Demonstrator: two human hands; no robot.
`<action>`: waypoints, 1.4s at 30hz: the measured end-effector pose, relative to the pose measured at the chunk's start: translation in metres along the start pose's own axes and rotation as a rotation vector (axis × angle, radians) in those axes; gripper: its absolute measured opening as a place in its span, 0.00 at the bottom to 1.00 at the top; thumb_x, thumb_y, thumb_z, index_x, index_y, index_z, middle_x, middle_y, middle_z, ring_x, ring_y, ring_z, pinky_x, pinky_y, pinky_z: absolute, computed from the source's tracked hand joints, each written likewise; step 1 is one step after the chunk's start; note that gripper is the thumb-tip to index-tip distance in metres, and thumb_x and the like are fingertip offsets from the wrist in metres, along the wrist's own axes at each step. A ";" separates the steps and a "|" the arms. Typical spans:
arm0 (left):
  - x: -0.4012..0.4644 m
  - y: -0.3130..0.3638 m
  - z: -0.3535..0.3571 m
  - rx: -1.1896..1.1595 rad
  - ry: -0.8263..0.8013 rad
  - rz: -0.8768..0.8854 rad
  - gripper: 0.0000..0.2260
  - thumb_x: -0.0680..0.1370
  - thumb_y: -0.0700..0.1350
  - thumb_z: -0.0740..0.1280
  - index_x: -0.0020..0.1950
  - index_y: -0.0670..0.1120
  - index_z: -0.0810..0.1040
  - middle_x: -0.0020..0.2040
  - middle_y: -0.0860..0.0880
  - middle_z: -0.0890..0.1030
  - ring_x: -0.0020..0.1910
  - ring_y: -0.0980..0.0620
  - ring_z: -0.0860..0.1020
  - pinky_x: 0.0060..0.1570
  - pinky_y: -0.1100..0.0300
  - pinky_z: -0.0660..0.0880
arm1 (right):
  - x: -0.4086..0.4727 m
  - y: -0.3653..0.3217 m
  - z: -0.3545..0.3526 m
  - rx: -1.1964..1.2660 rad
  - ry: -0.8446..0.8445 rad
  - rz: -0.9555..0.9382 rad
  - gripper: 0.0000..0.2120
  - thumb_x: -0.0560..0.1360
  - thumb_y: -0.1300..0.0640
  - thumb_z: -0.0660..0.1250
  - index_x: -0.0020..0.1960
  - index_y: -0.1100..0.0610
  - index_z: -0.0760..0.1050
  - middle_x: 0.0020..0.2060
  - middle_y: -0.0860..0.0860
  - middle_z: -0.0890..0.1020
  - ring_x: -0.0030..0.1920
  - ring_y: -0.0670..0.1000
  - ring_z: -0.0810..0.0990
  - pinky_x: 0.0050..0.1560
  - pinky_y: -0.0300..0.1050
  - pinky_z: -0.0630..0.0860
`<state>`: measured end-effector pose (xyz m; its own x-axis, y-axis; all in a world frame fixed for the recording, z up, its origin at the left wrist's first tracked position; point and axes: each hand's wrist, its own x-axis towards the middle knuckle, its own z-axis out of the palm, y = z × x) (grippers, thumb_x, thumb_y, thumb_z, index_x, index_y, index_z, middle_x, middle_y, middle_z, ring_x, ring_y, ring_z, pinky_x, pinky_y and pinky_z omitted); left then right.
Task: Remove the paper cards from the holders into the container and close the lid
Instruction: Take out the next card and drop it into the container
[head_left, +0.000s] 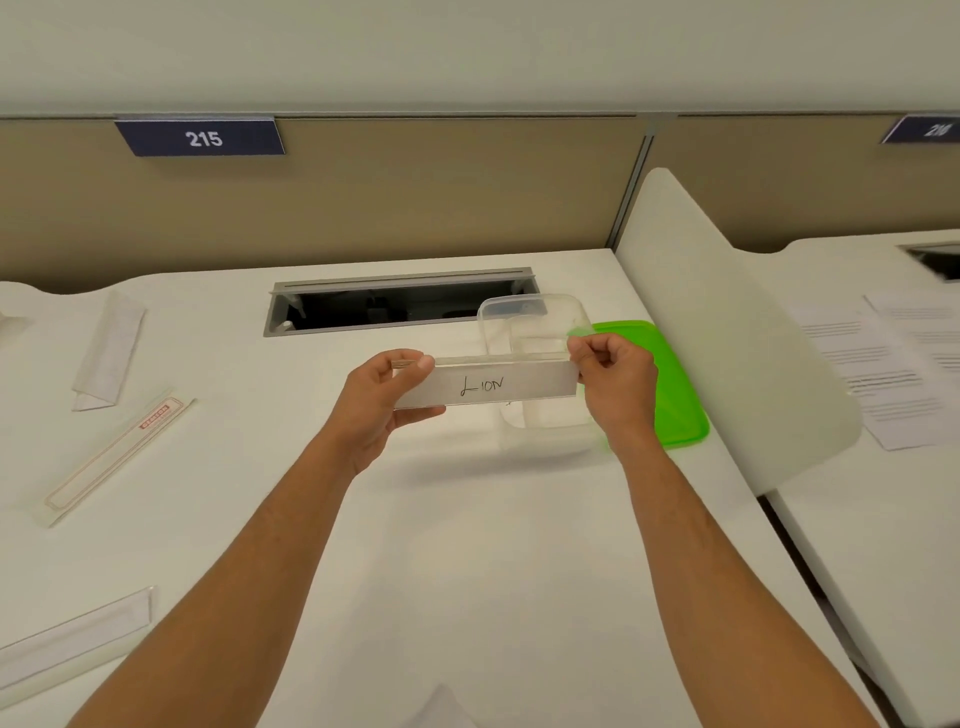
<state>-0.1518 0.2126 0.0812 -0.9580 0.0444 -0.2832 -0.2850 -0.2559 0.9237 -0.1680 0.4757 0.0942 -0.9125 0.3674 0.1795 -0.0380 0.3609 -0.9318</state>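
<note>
Both hands hold a clear holder (485, 385) with a card reading "LION" above the worktop (467, 545): left hand (382, 400) clamped on one end, right hand (615, 382) pinching the other. Behind them sits the open container (535, 312), its green lid (675, 395) just beyond the right hand.

Bright even light, soft shadows, wide-angle edge distortion.

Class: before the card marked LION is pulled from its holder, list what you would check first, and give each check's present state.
1. Left hand grips the holder: ok.
2. Right hand pinches the other end: ok.
3. Card slides freely: cannot tell.
4. Container open, behind the holder: ok.
5. Green lid off, beside the container: ok.
6. Other holders emptied: cannot tell.
</note>
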 end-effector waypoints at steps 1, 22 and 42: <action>0.002 -0.001 0.003 0.001 -0.001 -0.001 0.23 0.67 0.54 0.76 0.57 0.43 0.80 0.58 0.41 0.77 0.58 0.41 0.78 0.45 0.51 0.82 | 0.002 0.002 -0.004 -0.023 -0.012 -0.020 0.07 0.74 0.53 0.72 0.40 0.55 0.80 0.32 0.48 0.82 0.35 0.51 0.81 0.42 0.49 0.81; 0.041 0.002 0.036 0.145 -0.227 -0.083 0.19 0.63 0.59 0.76 0.48 0.48 0.86 0.47 0.50 0.86 0.47 0.51 0.85 0.40 0.56 0.82 | 0.027 0.002 -0.049 -0.482 -0.872 -0.104 0.32 0.61 0.44 0.80 0.63 0.44 0.75 0.58 0.41 0.80 0.58 0.44 0.78 0.55 0.42 0.77; 0.064 -0.037 0.066 0.499 0.106 -0.001 0.28 0.73 0.49 0.75 0.71 0.51 0.70 0.57 0.50 0.77 0.52 0.49 0.80 0.32 0.65 0.77 | 0.030 0.016 -0.030 -0.608 -0.288 -0.037 0.25 0.68 0.39 0.72 0.61 0.49 0.75 0.52 0.49 0.83 0.48 0.54 0.79 0.36 0.43 0.68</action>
<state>-0.2051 0.2889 0.0462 -0.9568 -0.0608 -0.2844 -0.2907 0.2381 0.9267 -0.1834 0.5184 0.0943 -0.9904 0.1328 0.0384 0.0877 0.8183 -0.5681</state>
